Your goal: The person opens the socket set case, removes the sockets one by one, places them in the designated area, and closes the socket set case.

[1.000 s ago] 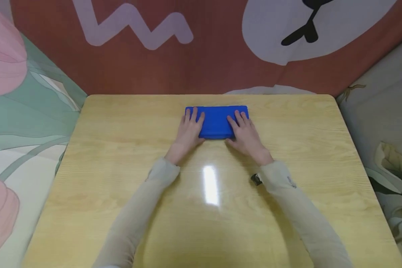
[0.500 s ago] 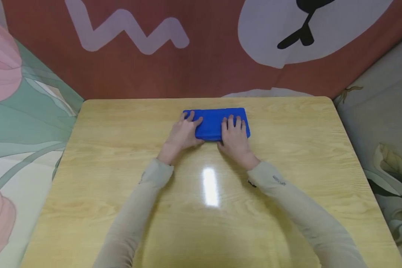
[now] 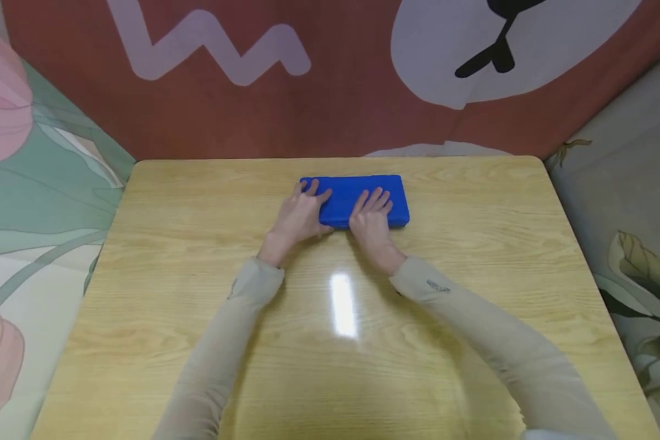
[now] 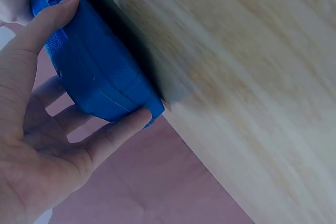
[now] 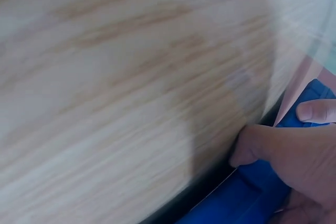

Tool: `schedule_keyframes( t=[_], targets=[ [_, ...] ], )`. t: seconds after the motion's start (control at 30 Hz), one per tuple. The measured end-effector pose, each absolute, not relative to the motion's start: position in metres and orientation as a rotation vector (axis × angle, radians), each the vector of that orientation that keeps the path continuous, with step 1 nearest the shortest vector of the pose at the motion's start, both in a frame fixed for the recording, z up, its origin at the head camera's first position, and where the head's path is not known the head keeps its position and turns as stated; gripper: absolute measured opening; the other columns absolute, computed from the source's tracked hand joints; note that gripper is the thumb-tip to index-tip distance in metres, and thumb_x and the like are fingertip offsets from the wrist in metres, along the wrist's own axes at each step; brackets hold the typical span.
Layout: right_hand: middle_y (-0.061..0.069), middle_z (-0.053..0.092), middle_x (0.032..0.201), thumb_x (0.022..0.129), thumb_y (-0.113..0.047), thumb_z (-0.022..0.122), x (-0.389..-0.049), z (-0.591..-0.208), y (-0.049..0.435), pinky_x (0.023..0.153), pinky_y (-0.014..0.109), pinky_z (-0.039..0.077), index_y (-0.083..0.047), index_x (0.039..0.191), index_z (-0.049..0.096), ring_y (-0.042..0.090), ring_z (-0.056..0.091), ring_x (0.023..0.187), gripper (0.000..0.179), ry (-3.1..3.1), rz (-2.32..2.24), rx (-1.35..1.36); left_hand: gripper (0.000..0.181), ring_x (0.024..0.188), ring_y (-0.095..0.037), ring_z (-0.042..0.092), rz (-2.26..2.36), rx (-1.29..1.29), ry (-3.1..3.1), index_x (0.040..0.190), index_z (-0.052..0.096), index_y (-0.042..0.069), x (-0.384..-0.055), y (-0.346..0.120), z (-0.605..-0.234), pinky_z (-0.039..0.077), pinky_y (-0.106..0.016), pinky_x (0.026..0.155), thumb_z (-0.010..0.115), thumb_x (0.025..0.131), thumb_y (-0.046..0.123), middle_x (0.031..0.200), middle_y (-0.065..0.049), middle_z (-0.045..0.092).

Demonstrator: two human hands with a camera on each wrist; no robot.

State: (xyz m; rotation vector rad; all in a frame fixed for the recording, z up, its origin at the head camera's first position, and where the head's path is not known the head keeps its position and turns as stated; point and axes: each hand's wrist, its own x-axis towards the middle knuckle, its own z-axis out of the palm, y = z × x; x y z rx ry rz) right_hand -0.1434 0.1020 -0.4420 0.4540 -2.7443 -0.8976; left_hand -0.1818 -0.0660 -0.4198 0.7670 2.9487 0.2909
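I'm remotely viewing two long beige sleeves (image 3: 495,351)
A small dark mark (image 3: 437,286) is showing near the right cuff (image 3: 411,278), both sleeves wrinkling

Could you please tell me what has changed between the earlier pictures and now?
The right hand has moved leftward along the blue case, from its right end toward the middle, uncovering that end. The left hand remains at the left end; the case lies on the table as before.
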Motion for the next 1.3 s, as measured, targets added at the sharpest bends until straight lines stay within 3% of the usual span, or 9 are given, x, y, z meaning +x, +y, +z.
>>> schedule_keyframes(
  t=[0.77,1.0,1.3],
  targets=[
    [0.045,0.041,0.129,0.106,-0.011,0.030,-0.143,-0.437,0.097,0.093,0.052,0.046,0.021,0.137,0.034,0.052,0.049,0.117,0.045,-2.895,-0.846,0.378,0.083,0.136,-0.048,0.027,0.266,0.732,2.936,0.145,0.046,0.013,-0.180,-0.062,-0.420,0.049,-0.055,0.089,0.078,0.077,0.049,0.149,-0.028,0.032],
    [0.041,0.045,0.129,0.105,-0.011,0.031,-0.139,-0.437,0.098,0.092,0.049,0.048,0.017,0.137,0.039,0.049,0.052,0.116,0.044,-2.872,-0.841,0.407,0.083,0.136,-0.048,0.027,0.265,0.715,2.943,0.145,0.046,0.013,-0.176,-0.063,-0.423,0.051,-0.054,0.086,0.078,0.077,0.048,0.149,-0.027,0.031],
    [0.039,0.052,0.124,0.101,-0.010,0.045,-0.133,-0.440,0.109,0.088,0.048,0.051,0.012,0.135,0.048,0.048,0.056,0.112,0.040,-2.779,-0.649,0.482,0.082,0.136,-0.048,0.028,0.251,0.738,2.979,0.144,0.047,0.012,-0.172,-0.063,-0.426,0.052,-0.051,0.084,0.080,0.077,0.044,0.149,-0.026,0.032]
  ],
)
